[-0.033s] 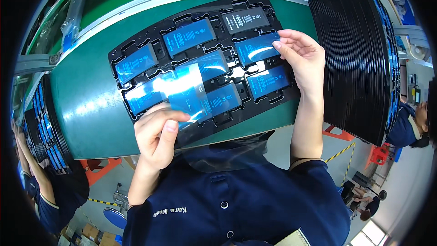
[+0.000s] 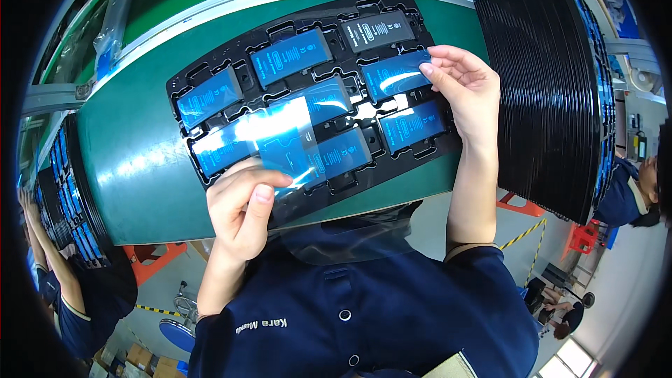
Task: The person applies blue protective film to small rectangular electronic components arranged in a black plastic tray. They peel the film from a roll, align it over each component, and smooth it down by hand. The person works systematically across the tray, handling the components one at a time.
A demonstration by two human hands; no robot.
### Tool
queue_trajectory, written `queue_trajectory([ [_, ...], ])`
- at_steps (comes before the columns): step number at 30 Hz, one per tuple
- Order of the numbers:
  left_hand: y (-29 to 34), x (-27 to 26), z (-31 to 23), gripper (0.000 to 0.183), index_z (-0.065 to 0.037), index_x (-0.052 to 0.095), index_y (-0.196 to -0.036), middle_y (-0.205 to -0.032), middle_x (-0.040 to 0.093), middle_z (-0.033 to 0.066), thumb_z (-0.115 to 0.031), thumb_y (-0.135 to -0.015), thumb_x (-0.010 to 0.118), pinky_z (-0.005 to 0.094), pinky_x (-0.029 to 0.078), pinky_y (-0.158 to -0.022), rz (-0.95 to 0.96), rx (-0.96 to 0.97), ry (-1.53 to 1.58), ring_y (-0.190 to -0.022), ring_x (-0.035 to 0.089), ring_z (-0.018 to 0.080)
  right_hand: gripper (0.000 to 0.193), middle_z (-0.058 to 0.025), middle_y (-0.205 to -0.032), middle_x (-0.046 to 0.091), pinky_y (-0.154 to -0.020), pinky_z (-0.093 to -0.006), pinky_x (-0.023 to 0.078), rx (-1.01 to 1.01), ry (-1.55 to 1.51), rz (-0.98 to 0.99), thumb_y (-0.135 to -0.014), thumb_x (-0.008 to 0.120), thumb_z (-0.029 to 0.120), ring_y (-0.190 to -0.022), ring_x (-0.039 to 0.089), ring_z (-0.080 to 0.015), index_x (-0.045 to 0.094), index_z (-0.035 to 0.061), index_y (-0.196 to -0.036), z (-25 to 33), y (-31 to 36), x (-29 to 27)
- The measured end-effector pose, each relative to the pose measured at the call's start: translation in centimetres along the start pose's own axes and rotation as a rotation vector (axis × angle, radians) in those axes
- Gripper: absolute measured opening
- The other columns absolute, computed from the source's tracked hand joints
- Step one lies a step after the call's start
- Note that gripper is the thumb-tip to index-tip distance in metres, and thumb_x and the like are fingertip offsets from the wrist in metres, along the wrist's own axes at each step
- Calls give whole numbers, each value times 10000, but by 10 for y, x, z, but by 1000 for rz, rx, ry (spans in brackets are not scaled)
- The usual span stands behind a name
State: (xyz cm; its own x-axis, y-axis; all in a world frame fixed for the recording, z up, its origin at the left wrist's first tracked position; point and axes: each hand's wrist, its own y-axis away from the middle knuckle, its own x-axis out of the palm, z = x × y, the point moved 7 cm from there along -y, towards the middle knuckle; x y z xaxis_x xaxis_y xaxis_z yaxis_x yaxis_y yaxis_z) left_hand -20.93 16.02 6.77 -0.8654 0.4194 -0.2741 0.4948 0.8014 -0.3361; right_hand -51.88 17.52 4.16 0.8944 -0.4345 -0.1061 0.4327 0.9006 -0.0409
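Observation:
A black plastic tray holds several flat battery packs in its pockets. Most of them look glossy blue, as if covered by a blue film, while the pack at the far right is dark grey. My right hand pinches, thumb against forefinger, at the right end of a blue-filmed battery. Over the tray's near left part, my left hand grips a clear plastic sheet between thumb and fingers. The sheet reflects light strongly and lies across some batteries; its lower part droops toward my shirt.
The tray rests on a green worktop with a metal rail behind it. A tall stack of black trays stands close on the right. Another stack is at the left, beside a co-worker's arm.

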Motion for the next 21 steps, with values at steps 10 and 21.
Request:
queue_trajectory([
  [10,0,1,-1,259,65,664,-813,-646,612,104,-142,-913,545,296,407,-538,20,-31,-6,-530,500,176,253,-55,-871,677,-718,-195,516,1,10,8,-777,734,-43,-775,634,-80,673,-34,-1023,-1,0,0],
  [21,-1,2,-2,273,59,663,-810,-655,617,105,-161,-921,544,293,413,-545,30,-25,-15,-539,510,177,246,-55,-867,679,-717,-197,522,1,7,8,-775,741,-28,-771,634,-78,677,-29,-1012,-3,-1,-1],
])
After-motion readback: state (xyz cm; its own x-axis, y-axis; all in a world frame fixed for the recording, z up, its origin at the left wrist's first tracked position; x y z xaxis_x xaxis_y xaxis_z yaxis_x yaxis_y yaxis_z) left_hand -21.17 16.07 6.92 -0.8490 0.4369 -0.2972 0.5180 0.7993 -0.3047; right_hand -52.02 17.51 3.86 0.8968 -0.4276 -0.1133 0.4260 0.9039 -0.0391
